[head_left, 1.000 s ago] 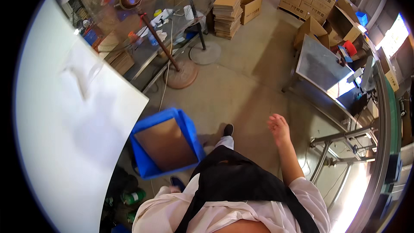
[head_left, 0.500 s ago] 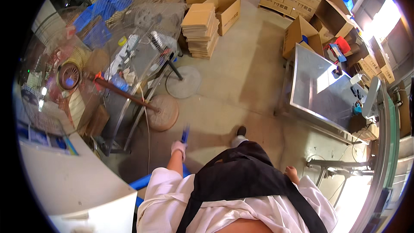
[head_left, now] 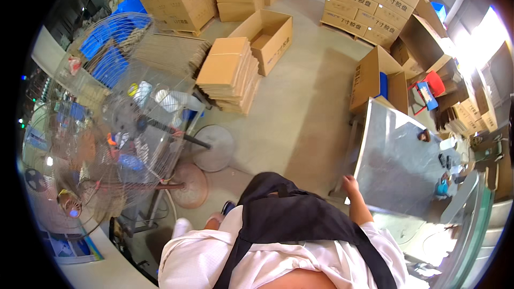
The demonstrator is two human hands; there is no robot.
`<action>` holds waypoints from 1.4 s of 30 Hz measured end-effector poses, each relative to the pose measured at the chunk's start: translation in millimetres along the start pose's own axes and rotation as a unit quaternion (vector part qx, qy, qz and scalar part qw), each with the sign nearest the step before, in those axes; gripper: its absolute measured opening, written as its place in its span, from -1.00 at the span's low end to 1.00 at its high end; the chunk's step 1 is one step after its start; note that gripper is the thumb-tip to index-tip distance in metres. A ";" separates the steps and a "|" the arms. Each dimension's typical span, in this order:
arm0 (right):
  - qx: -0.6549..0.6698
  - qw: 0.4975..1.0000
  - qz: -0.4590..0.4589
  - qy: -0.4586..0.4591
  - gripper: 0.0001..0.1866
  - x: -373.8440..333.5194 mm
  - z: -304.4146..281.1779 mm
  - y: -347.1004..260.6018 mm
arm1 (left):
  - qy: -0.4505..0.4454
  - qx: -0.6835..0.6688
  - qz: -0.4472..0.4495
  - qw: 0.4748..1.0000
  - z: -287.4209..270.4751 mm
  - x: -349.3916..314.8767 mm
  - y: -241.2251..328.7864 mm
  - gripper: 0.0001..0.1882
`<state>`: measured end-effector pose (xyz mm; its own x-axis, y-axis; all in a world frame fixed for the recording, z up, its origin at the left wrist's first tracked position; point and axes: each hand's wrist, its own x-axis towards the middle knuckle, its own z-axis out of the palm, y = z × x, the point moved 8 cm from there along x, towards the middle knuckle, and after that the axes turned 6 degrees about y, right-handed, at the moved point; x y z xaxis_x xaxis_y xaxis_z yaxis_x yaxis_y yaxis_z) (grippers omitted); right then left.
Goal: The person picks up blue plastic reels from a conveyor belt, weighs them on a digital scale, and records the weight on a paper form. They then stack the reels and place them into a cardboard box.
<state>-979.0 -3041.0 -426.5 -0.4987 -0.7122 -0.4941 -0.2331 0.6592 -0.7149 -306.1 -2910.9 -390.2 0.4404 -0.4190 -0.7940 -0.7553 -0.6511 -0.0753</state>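
Note:
My left hand (head_left: 215,220), in a pale glove, hangs low by my left side, partly covered by my sleeve and apron. At its fingers shows a small dark blue object (head_left: 228,207), its kind unclear. My bare right hand (head_left: 349,183) is held out ahead on the right, loosely closed with nothing visible in it. It is nearest the left edge of a grey metal-topped table (head_left: 396,166); whether it touches cannot be told. My black apron (head_left: 294,214) hides my legs.
Wire-caged standing fans (head_left: 123,123) crowd the left, their round bases (head_left: 191,184) on the floor. Ahead lie flattened cardboard (head_left: 227,69) and an open carton (head_left: 273,40). Stacked cartons (head_left: 369,5) stand farther back. Another open carton (head_left: 369,77) stands behind the table, near a red chair (head_left: 435,83).
My view has moved forward, bringing the fans, cardboard and table closer. My right hand has swung forward; my left has dropped back toward my body with the blue object.

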 end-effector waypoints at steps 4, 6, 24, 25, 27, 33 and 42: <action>-0.015 0.986 -0.157 -0.062 -0.67 120.0 24.8 -188.1 | -0.061 -0.005 -0.029 0.998 -8.4 34.2 73.0 -0.46; -0.009 0.976 -0.204 -0.076 -0.66 172.9 39.7 -247.5 | -0.077 -0.012 -0.039 0.996 -25.1 56.8 119.2 -0.46; -0.070 0.985 0.158 0.027 -0.77 512.5 -107.9 -141.5 | 0.342 -0.190 0.283 0.876 -604.4 228.2 962.2 -0.67; -0.105 0.986 0.131 0.019 -0.77 540.3 -111.4 -170.7 | 0.328 -0.219 0.268 0.879 -610.8 225.2 985.8 -0.69; -0.192 0.981 0.025 -0.003 -0.77 606.4 -113.3 -241.6 | 0.216 -0.235 0.167 0.933 -597.5 249.6 1003.9 -0.58; -0.469 0.793 -0.390 0.018 -0.78 870.4 -122.8 -518.7 | 0.003 -0.107 0.033 0.994 -497.3 292.7 967.4 -0.41; -0.008 0.983 -0.155 -0.098 -0.63 1142.4 68.7 -950.7 | -0.118 -0.171 -0.132 0.969 -498.1 336.1 1052.4 -0.45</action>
<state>-1269.8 -4497.8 -345.2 -0.2324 -0.9109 -0.3410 -0.3619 0.4064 -0.8389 -711.2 -4052.2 -435.9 0.4426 -0.0796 -0.8932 -0.4095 -0.9041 -0.1224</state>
